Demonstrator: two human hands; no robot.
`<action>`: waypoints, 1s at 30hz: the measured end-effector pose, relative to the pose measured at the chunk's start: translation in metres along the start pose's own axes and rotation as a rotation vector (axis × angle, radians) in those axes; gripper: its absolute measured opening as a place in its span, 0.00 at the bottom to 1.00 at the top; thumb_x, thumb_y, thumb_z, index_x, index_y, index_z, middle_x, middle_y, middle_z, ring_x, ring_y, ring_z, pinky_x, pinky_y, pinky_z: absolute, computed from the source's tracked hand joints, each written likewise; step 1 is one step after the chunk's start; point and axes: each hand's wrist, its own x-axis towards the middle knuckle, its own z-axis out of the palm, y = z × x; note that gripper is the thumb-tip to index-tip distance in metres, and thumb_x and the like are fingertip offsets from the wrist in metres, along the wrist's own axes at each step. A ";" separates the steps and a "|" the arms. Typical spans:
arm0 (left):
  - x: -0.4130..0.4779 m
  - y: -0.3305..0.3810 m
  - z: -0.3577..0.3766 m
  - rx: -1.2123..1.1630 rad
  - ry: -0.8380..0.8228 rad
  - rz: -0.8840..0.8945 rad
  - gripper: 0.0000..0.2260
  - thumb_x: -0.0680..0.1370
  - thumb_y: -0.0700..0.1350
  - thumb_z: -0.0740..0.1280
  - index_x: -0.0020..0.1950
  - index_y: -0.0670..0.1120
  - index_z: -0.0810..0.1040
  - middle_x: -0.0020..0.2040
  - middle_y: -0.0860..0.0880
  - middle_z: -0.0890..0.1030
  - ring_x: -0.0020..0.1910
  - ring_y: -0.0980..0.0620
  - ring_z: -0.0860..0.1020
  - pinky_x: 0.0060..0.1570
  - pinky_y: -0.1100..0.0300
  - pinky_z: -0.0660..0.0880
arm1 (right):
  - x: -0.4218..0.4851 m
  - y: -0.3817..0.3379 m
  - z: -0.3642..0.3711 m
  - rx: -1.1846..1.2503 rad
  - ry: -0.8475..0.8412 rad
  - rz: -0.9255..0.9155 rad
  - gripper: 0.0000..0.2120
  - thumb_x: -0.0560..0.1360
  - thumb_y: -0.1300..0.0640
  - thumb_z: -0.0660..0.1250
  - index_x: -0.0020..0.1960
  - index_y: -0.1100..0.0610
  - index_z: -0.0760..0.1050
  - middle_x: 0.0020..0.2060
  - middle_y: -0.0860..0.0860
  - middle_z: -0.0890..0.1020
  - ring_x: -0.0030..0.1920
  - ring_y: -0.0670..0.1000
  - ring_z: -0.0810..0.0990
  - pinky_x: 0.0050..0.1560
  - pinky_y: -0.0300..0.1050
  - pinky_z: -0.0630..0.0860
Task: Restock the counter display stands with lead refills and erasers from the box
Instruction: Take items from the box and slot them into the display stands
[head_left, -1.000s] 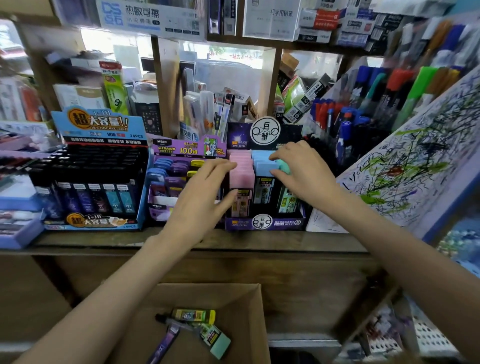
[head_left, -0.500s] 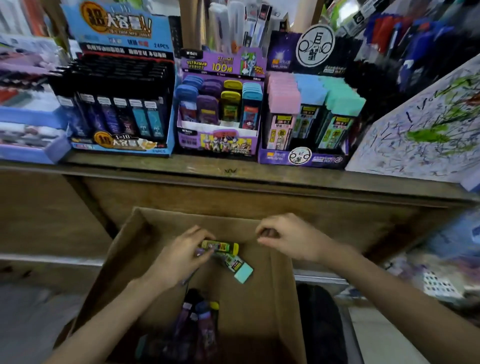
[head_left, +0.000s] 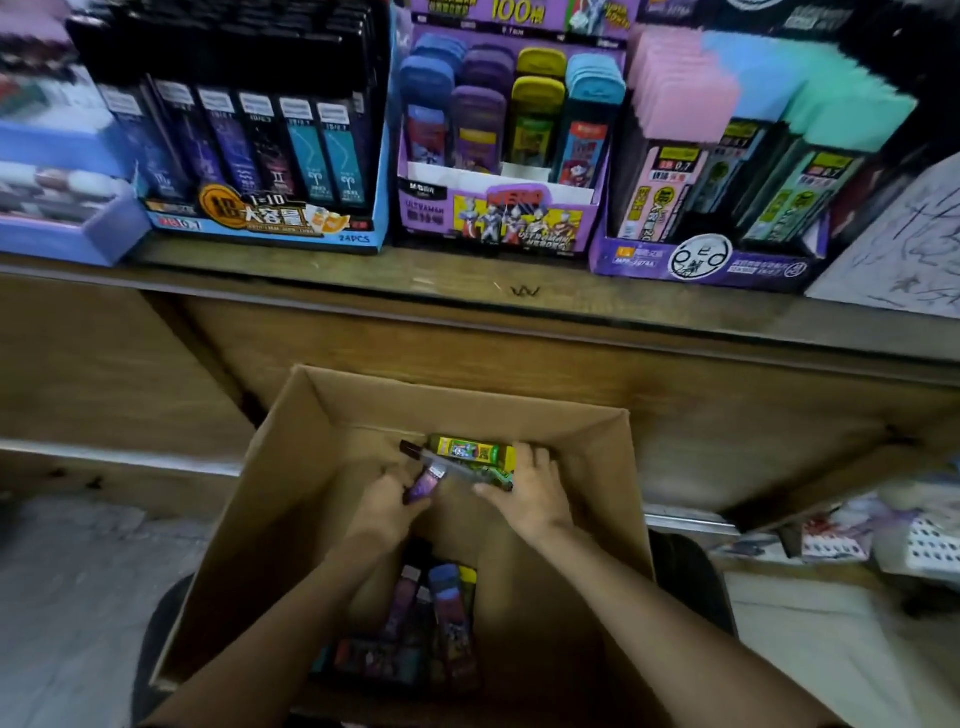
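Observation:
Both hands are inside the open cardboard box (head_left: 291, 467) below the counter. My left hand (head_left: 387, 506) grips a purple lead refill case (head_left: 426, 483). My right hand (head_left: 524, 493) curls over a green-wrapped pack (head_left: 491, 475), beside a yellow-green lead refill case (head_left: 470, 451) at the box's far end. More refill cases (head_left: 436, 618) lie nearer me in the box. On the counter stand a blue display stand (head_left: 265, 223) of dark refills, a purple stand (head_left: 498, 213) of coloured cases, and a purple eraser stand (head_left: 701, 260) with pink, blue and teal erasers.
The wooden counter edge (head_left: 519, 296) runs across above the box. A scribbled test-paper board (head_left: 904, 249) leans at the right. Blue trays (head_left: 57, 218) sit at the far left. Grey floor (head_left: 67, 597) lies left of the box, cluttered low shelves (head_left: 883, 535) to the right.
My hands left the eraser stand and dropped into the box as my view tilted down. The left hand now grips a purple case and the right hand has closed over the green pack.

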 end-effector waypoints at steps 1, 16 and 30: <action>-0.002 -0.001 0.001 0.014 0.009 -0.009 0.18 0.74 0.40 0.70 0.62 0.39 0.75 0.56 0.39 0.80 0.55 0.43 0.77 0.45 0.66 0.66 | 0.002 -0.003 0.004 -0.015 0.030 0.001 0.33 0.70 0.39 0.69 0.66 0.55 0.63 0.62 0.55 0.66 0.64 0.57 0.66 0.60 0.49 0.67; -0.016 -0.027 -0.037 -0.132 -0.207 -0.080 0.07 0.77 0.36 0.65 0.41 0.48 0.74 0.38 0.48 0.77 0.41 0.49 0.75 0.39 0.57 0.73 | 0.003 -0.019 0.020 -0.018 -0.095 -0.215 0.16 0.77 0.48 0.63 0.59 0.56 0.69 0.61 0.55 0.71 0.62 0.56 0.69 0.58 0.52 0.71; -0.043 0.037 -0.013 -1.239 -0.087 -0.342 0.32 0.65 0.56 0.75 0.62 0.42 0.73 0.52 0.43 0.82 0.51 0.45 0.81 0.58 0.49 0.75 | -0.066 -0.030 -0.007 0.154 0.122 -0.401 0.12 0.77 0.55 0.64 0.60 0.54 0.71 0.50 0.52 0.80 0.47 0.51 0.81 0.45 0.44 0.78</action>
